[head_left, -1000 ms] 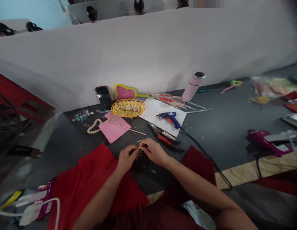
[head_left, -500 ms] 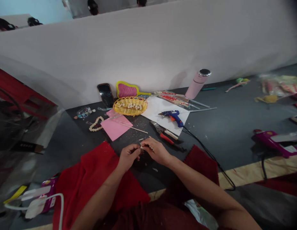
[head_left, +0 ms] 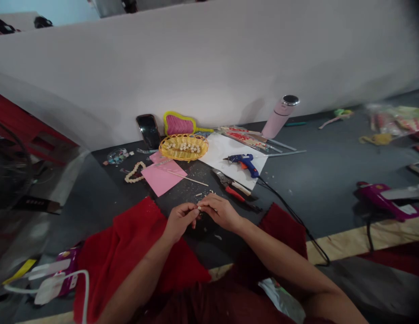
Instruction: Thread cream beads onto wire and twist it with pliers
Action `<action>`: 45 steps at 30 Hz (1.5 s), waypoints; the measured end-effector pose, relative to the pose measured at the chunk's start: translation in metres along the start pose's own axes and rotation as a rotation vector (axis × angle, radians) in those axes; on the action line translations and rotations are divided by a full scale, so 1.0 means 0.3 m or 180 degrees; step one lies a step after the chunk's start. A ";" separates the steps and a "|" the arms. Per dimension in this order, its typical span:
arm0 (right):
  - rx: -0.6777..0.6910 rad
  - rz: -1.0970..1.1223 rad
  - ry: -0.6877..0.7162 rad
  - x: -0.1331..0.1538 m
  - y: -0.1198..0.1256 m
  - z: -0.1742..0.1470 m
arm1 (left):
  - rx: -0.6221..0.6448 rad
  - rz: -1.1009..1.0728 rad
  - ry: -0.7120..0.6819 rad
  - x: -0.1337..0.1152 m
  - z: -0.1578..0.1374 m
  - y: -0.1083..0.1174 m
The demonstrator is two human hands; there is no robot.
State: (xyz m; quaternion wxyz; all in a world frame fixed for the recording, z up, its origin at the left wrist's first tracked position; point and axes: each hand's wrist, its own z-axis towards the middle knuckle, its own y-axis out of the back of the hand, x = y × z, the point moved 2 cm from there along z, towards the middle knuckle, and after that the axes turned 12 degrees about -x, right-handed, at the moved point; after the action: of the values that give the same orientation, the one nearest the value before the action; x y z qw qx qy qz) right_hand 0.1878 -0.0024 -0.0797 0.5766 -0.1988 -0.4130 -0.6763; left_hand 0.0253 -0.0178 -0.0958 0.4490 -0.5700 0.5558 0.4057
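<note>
My left hand [head_left: 180,219] and my right hand [head_left: 223,211] meet above the dark table, fingertips pinched together. Between them is a small whitish piece [head_left: 199,208], too small to name surely. Just beyond the fingers lie tiny pale bits and a short stick piece [head_left: 198,195]. Pliers with a red handle [head_left: 234,193] rest past my right hand. Farther off, a yellow wicker basket [head_left: 184,155] holds several small whitish clusters. Pink paper squares [head_left: 164,177] with a thin stick [head_left: 187,178] on them lie left of it, beside a heart-shaped beige ring [head_left: 135,173].
A blue glue gun [head_left: 245,163] lies on white paper [head_left: 219,150], its black cord running to the front edge. A pink bottle [head_left: 280,118] and a phone [head_left: 148,130] stand by the wall. Red cloth [head_left: 138,247] covers the front left; purple power strips [head_left: 388,200] sit at the sides.
The view has tilted slightly, so the scene sits a little higher. Both hands keep their pinch on the small piece, with only slight finger movement.
</note>
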 end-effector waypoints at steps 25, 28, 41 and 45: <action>0.0175 0.0004 0.0005 -0.010 0.002 -0.005 | 0.0031 0.0170 -0.0036 -0.012 -0.006 0.004; 0.0166 -0.0005 0.0002 -0.011 0.004 -0.004 | 0.0040 0.0152 -0.0064 -0.015 -0.006 0.002; 0.0241 -0.0085 -0.0039 -0.020 0.003 -0.006 | 0.0031 0.0272 -0.0125 -0.001 0.001 0.008; 0.0199 -0.0077 0.0006 -0.018 0.003 -0.005 | -0.0015 0.0253 -0.0140 0.000 0.001 0.007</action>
State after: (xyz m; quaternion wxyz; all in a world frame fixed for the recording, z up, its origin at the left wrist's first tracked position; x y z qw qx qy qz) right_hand 0.1904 -0.0004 -0.0843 0.5748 -0.1751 -0.4357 -0.6702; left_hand 0.0231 -0.0175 -0.0961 0.4433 -0.5395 0.5670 0.4370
